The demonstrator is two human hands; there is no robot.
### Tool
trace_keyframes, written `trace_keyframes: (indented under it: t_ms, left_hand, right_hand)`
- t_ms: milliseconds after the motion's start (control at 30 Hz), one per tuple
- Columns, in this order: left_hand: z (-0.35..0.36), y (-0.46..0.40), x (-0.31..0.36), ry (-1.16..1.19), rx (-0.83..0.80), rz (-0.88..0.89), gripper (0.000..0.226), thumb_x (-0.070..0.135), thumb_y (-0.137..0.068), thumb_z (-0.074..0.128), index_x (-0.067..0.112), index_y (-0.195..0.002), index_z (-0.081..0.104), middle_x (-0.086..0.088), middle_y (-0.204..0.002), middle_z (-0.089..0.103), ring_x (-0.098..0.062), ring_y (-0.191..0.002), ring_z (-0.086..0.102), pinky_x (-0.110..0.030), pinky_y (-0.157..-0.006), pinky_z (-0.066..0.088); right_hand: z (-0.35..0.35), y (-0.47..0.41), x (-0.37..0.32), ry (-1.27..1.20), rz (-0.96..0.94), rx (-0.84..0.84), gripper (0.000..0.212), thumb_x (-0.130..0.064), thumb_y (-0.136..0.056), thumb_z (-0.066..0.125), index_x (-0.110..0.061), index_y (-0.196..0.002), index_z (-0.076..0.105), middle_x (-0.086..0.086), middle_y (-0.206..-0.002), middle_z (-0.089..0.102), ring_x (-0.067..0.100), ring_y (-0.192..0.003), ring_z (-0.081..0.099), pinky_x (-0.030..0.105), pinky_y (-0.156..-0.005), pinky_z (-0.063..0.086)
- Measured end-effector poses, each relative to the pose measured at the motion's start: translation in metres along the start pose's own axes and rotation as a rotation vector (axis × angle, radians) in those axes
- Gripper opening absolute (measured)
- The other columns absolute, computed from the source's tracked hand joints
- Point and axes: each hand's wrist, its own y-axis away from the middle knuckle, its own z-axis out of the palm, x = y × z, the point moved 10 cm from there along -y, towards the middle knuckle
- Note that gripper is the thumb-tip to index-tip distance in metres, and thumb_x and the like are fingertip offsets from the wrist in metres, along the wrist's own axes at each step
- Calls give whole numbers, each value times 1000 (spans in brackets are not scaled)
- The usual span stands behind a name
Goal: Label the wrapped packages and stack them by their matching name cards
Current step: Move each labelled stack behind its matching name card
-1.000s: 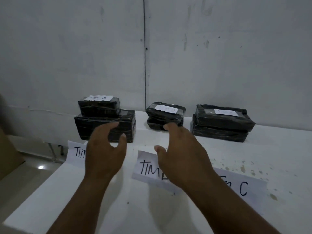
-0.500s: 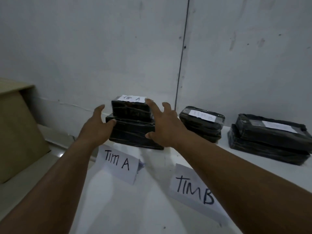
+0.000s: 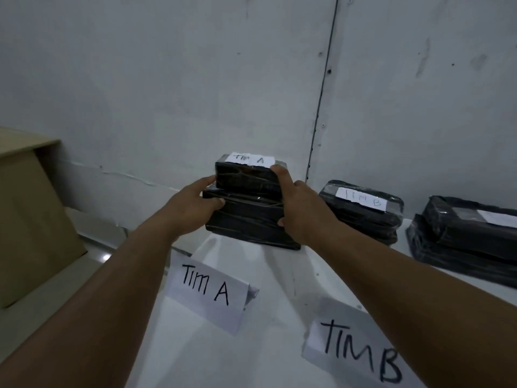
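Note:
Two black wrapped packages form a stack behind the "TIM A" name card (image 3: 208,294). The small top package (image 3: 247,177) bears a white "TIM A" label; the larger bottom package (image 3: 249,222) lies under it. My left hand (image 3: 193,208) grips the stack's left side, thumb on the front of the bottom package. My right hand (image 3: 300,208) grips its right side, fingers on the top package. The "TIM B" stack (image 3: 363,211) stands to the right, behind the "TIM B" card (image 3: 355,354). A third labelled stack (image 3: 464,236) is at the far right.
Everything stands on a white table (image 3: 279,275) against a grey wall (image 3: 195,79). A brown cardboard box (image 3: 30,217) stands off the table's left edge, with floor below it.
Both hands have reached forward and closed on the two sides of the "TIM A" stack. The camera has swung left, so the "TIM C" card has left the view.

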Motion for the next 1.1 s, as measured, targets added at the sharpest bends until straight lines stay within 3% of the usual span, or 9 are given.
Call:
trace_keyframes:
  t_ms: [200,500,600,700,767,900,1000,1100]
  left_hand:
    - [24,-31,17,-52,-83,33,68,16,-96,60,38,-155,34,1,-130,57,-20,-114,55,-31,-91,38]
    - [34,-50,21,-75,-123,45,73,9,-93,59,37,-156,32,-6,-136,61,-24,-119,56,-32,-92,39]
    - [35,-48,20,-87,-123,44,75,11,-94,59,33,-158,27,-6,-143,57,-25,-126,54,-34,-98,40]
    - [34,-44,18,-119,-107,23,83,17,-94,62,27,-162,16,-8,-156,44,-27,-140,44,-38,-111,37]
    - [35,-42,23,-144,-99,39,82,20,-95,63,25,-162,16,-8,-156,44,-27,-137,45,-36,-107,37]
    - [40,-37,32,-177,-105,96,65,16,-93,63,27,-153,37,-2,-131,58,-20,-112,52,-30,-92,38]
    - [43,-36,33,-216,-126,105,59,16,-92,63,29,-147,46,1,-124,60,-21,-110,55,-29,-89,38]
    - [45,-37,32,-244,-133,99,62,18,-89,64,29,-147,45,-2,-130,62,-23,-112,57,-31,-88,40]
  right_hand:
    - [6,-27,25,9,61,-11,118,-1,-82,76,-37,-159,-6,15,-111,52,34,-97,58,46,-85,53]
    - [9,-38,36,27,105,-3,117,3,-87,67,-36,-161,-15,19,-126,50,41,-115,51,52,-95,49]
    - [9,-35,32,83,103,2,116,4,-89,63,-33,-160,-21,22,-135,49,46,-128,45,54,-100,47]
    - [2,-27,28,141,114,49,114,-2,-90,64,-31,-161,-21,21,-138,48,42,-128,45,54,-93,49]
    - [-6,-19,29,203,145,96,112,-8,-90,67,-25,-162,-17,19,-138,46,39,-123,46,51,-92,48]
    - [-26,-3,46,433,250,215,98,-18,-87,70,-14,-163,7,16,-141,45,37,-126,43,51,-102,40]
    - [-26,9,79,505,367,95,96,-25,-84,76,-14,-159,18,20,-146,38,40,-134,36,55,-109,35]
    - [-21,17,105,496,394,-19,83,-13,-85,72,-15,-155,27,21,-148,35,41,-137,35,54,-108,38]
